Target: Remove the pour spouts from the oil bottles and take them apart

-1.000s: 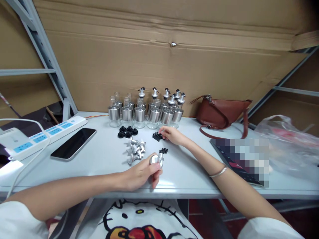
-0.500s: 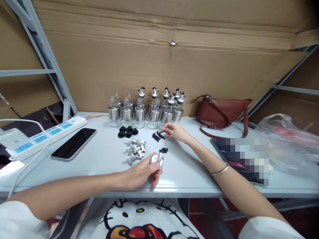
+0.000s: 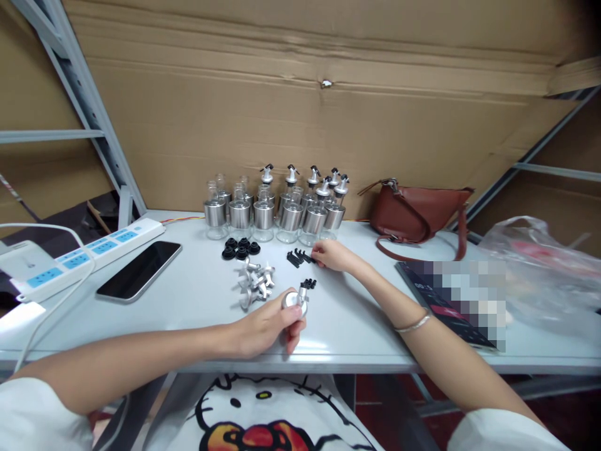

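Note:
Near the table's front edge, my left hand (image 3: 282,322) is closed around a silver pourer head (image 3: 293,303), its short spout pointing up. My right hand (image 3: 331,255) rests farther back with fingertips pinched at the end of a black lever (image 3: 308,257). That lever lies beside several similar black levers (image 3: 294,259); the fingers partly hide its end. Small black plugs (image 3: 312,284) sit just beyond the held pourer head. To its left is a pile of silver pourer heads (image 3: 257,282). Behind them are ribbed black stoppers (image 3: 241,248).
Glass bottles with metal sleeves (image 3: 263,215) stand in rows at the back, some topped with pourers (image 3: 314,174). A phone (image 3: 139,272) and power strip (image 3: 89,257) lie left. At right are a brown bag (image 3: 408,210), a dark screen device (image 3: 441,307) and a clear plastic bag (image 3: 539,275).
My right hand has moved slightly down toward me, and the black lever in its fingertips has come down beside the other levers. My left hand stays in place with the pourer head.

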Action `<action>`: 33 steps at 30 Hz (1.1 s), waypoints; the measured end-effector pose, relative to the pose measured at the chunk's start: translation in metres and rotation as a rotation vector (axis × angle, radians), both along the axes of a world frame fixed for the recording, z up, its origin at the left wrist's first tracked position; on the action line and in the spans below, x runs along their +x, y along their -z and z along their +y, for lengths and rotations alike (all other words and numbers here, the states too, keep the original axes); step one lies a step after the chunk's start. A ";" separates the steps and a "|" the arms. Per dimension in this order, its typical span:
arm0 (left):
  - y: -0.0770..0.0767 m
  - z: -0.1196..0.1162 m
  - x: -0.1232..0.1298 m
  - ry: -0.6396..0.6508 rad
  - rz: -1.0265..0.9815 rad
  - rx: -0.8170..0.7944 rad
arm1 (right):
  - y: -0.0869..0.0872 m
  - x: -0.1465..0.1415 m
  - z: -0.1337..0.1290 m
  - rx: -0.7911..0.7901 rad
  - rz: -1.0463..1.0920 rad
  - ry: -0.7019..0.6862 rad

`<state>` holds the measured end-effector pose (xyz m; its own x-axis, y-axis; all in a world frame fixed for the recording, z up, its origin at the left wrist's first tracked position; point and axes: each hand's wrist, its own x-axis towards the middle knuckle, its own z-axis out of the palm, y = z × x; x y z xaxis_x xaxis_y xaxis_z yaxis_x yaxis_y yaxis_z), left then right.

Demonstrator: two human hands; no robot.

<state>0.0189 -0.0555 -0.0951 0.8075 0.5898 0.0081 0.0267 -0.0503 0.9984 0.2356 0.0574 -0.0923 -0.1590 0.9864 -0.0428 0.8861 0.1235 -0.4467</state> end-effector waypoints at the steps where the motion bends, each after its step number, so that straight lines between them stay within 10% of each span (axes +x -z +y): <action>1: 0.000 0.000 0.000 0.001 0.000 0.000 | 0.000 -0.001 -0.001 0.008 0.001 -0.007; 14: 0.009 0.003 -0.001 0.005 -0.028 -0.042 | -0.007 -0.012 -0.011 -0.025 0.299 -0.075; 22: 0.016 0.008 -0.001 0.008 -0.098 -0.164 | -0.027 -0.024 -0.044 -0.507 0.645 -0.747; 33: 0.022 0.013 0.001 -0.013 -0.130 -0.230 | -0.036 -0.032 -0.058 -0.331 0.672 -0.778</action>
<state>0.0199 -0.0423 -0.1167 0.8008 0.5985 -0.0239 -0.1033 0.1774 0.9787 0.2036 -0.0005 -0.0561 -0.8273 0.5602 0.0414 0.1774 0.3306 -0.9269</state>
